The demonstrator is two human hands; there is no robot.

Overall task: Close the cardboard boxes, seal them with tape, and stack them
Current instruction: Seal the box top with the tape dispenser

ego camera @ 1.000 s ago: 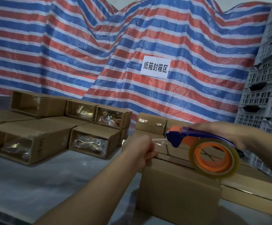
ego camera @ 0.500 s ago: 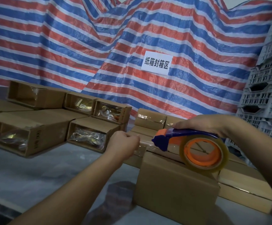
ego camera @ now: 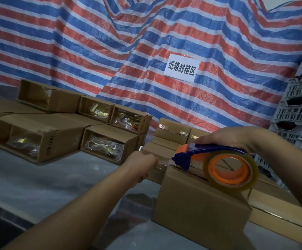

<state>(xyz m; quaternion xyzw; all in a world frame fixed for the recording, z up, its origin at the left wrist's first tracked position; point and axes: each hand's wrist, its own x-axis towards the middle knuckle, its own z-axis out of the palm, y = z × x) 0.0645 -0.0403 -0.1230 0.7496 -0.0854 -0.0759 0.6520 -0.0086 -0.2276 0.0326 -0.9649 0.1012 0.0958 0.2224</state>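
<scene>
A tarp [ego camera: 92, 42] striped red, blue and white hangs behind plain brown cardboard boxes [ego camera: 199, 212], a white sign [ego camera: 181, 68] with black characters, a blue-and-orange tape dispenser [ego camera: 197, 153] carrying a clear, yellowish roll [ego camera: 251, 179], pale grey crates [ego camera: 298, 112] and a grey tabletop [ego camera: 38, 177].

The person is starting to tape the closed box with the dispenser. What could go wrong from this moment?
1. The left hand pinches the free tape end beyond the near cardboard box; the clear strip might fold onto itself or land off the seam.
2. The right hand holds the tape dispenser with its blade end close to the left hand's fingers; a slip could nick them.
3. Nothing holds the box down, so the pull may drag it.
</scene>
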